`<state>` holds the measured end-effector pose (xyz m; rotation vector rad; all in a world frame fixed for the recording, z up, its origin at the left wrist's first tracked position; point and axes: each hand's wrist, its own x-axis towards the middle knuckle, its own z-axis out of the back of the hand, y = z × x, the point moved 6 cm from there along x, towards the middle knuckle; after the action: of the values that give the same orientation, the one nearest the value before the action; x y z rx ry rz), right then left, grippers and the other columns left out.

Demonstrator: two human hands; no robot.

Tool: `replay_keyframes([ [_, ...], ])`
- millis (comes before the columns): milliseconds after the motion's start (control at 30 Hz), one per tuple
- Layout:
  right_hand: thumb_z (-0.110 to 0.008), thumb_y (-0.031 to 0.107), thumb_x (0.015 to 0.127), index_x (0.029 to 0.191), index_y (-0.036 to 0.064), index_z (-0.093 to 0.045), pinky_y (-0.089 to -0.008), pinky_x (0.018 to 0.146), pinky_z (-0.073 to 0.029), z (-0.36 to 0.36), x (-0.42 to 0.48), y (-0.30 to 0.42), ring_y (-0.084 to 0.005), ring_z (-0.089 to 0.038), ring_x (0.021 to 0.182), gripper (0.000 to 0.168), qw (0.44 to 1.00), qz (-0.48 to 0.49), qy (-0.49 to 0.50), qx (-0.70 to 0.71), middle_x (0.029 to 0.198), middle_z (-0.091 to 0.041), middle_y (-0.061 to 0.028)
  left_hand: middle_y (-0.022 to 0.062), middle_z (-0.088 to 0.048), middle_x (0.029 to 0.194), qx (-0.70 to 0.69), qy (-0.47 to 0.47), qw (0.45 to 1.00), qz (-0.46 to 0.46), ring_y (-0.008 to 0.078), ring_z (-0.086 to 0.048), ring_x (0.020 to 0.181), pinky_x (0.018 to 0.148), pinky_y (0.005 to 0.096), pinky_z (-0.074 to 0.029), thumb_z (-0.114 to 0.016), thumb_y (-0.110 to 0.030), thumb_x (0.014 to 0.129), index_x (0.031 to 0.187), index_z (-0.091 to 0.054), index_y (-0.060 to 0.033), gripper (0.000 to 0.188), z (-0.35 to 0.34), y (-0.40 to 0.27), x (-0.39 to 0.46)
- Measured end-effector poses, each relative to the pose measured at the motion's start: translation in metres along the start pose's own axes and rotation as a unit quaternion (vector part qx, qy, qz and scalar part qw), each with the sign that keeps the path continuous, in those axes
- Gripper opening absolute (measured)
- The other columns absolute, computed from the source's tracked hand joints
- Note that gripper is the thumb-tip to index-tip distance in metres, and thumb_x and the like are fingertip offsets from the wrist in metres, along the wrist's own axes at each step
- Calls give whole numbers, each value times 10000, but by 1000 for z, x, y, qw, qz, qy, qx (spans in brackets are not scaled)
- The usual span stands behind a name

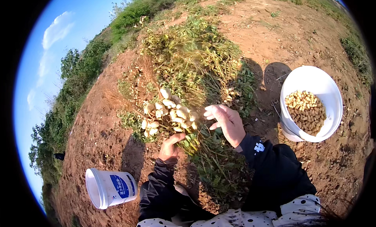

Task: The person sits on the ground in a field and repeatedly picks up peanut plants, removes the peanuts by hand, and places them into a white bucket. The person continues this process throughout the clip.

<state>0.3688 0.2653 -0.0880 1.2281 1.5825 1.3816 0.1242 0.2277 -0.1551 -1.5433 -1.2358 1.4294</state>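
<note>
My left hand (170, 147) grips the green stems of a peanut plant (189, 144) just below its pods. Pale peanut pods (177, 114) cluster at the root end, with thin brown roots pointing up and to the left. Close to the right side of this cluster is my right hand (225, 121), its fingers apart and nothing visible in it. Behind both hands lies a heap of pulled peanut plants (194, 59), some with pods showing (230, 95).
On the right a white bucket (311, 77) with a wire handle holds many loose peanuts (305, 111). A smaller white bucket (117, 187) with a blue printed label stands at the lower left. Cut vines (220, 168) lie between my legs on reddish soil (100, 133).
</note>
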Motion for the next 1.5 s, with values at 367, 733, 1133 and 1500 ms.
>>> replay_keyframes([
  [367,-453,565,913,1291,36,-465,-306,907,-451,3,30,-52,-158,-559,1067,650,948,-74,-106,289,1159,-584,-97,110,-510,1249,160,176,966,-104,191,-514,1098,975,316,-418,-663,-65,817,1291,-342,35,581,-88,-31,-26],
  [733,-599,359,908,942,20,-627,-241,647,-408,7,30,-31,-56,-479,722,343,981,21,-129,143,800,-562,18,107,-589,1142,84,203,975,24,221,-565,1057,939,359,-453,-733,-53,726,1248,-476,3,585,-84,-9,-27],
  [1133,-616,244,907,1033,30,-607,-216,694,-416,1,30,-10,-46,-491,766,248,965,-38,-43,254,878,-569,41,180,-637,1101,117,217,969,34,256,-576,1089,985,350,-402,-632,-52,832,1034,-644,63,232,-71,17,-49],
  [1500,-659,216,836,972,20,-543,-345,594,-470,16,25,19,-285,-613,681,265,908,172,-137,-356,775,-620,-131,111,-647,982,-56,208,973,83,183,-612,871,760,329,-509,-623,-159,837,1020,-633,48,276,-92,31,-49],
])
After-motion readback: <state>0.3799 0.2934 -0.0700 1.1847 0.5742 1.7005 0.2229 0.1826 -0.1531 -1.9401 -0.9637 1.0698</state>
